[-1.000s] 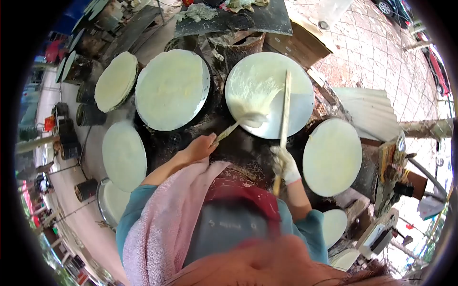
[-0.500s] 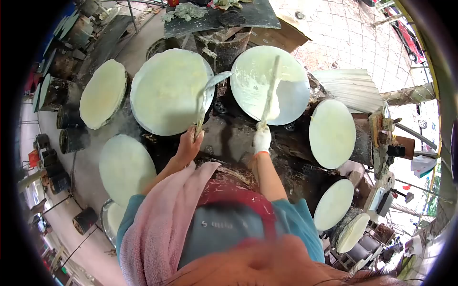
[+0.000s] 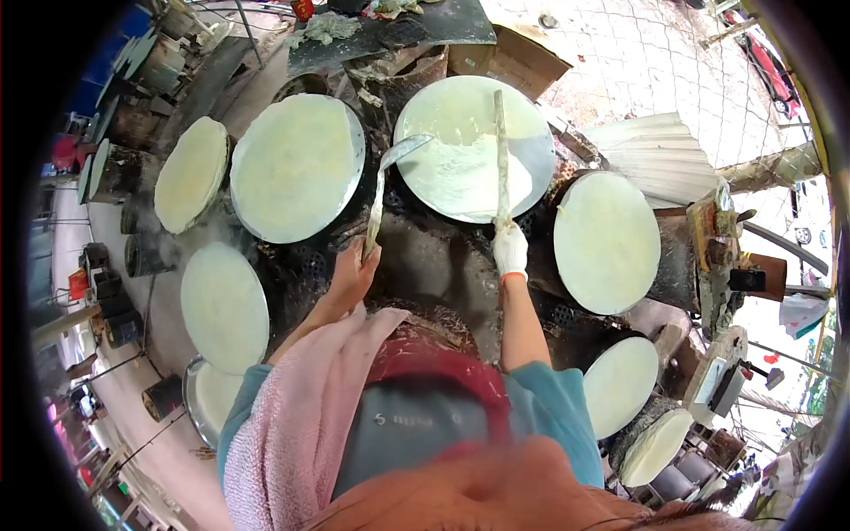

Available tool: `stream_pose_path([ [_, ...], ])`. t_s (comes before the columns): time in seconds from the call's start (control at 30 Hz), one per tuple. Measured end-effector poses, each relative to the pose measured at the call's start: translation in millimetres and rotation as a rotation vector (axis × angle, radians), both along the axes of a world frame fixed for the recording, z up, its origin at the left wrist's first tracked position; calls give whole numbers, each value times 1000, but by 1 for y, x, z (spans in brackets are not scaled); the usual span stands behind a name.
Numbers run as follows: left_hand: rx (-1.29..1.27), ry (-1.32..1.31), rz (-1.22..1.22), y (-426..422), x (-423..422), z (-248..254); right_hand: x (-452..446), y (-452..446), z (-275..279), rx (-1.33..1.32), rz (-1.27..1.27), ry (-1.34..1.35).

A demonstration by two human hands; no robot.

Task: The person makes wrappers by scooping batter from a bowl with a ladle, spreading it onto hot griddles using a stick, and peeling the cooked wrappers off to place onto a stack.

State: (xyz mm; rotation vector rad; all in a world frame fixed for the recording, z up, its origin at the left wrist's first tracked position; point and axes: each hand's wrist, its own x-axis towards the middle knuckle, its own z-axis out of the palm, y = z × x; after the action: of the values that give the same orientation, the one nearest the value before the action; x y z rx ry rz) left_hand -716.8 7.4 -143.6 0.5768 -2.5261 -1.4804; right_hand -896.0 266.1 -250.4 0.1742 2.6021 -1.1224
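Note:
My left hand point(image 3: 352, 276), bare, is closed around the handle of a metal ladle point(image 3: 379, 199). The ladle's bowl hangs over the left edge of a round griddle point(image 3: 542, 149), which carries a pale layer of wet batter point(image 3: 447, 173). Batter covers the left and middle of that plate, streaky near the front, while grey metal shows at its right. In a white glove, my right hand point(image 3: 511, 250) grips a long, batter-coated spreading stick point(image 3: 502, 159). The stick lies across the griddle from front to back.
More round griddles surround me, bearing pale sheets: a large one point(image 3: 297, 168) at left, one point(image 3: 607, 243) at right, and several lower down. A dark board point(image 3: 398, 26) holding a crumpled bag stands behind. Corrugated sheeting point(image 3: 651, 159) and a wire fence lie back right.
The spreading stick has swept rightward across the griddle, now nearly straight, and batter covers different areas. The ladle's bowl now reaches further over the plate. The whole view has shifted slightly.

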Motion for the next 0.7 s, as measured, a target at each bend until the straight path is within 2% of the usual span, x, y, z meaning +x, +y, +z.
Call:
stream_pose_path([
  [0.03, 2, 23, 20, 11, -1, 1, 6, -3, 15, -60, 23, 6],
  [0.07, 3, 47, 38, 22, -2, 1, 16, 3, -2, -34, 128, 91],
  [0.13, 33, 17, 62, 38, -2, 6, 40, 21, -4, 213, 409, 12],
  [0.17, 61, -34, 69, 44, -3, 12, 43, 35, -5, 314, 453, -39],
  [0.2, 90, -87, 76, 51, -4, 16, 41, 50, 13, 210, 401, 16],
  [0.27, 47, -69, 89, 61, -7, 16, 8, 73, -10, 383, 272, 85],
  [0.33, 80, -103, 89, 68, -8, 13, -27, 78, -4, 307, 206, 201],
  [0.4, 67, -15, 88, 77, -13, 3, -54, 71, 0, 194, 144, 168],
  [0.47, 61, -13, 59, 77, -20, 2, -40, 68, -14, 109, 177, 98],
  [0.5, 65, -55, 40, 78, -24, 6, -16, 73, -9, -17, 282, 225],
  [0.53, 71, -97, 25, 79, -26, 11, 2, 76, 0, 167, 310, 52],
  [0.6, 9, -86, 3, 80, -34, 12, 15, 89, -11, 156, 252, 16],
  [0.7, -19, -124, -22, 77, -38, 6, -28, 80, -21, 428, 146, 162],
])
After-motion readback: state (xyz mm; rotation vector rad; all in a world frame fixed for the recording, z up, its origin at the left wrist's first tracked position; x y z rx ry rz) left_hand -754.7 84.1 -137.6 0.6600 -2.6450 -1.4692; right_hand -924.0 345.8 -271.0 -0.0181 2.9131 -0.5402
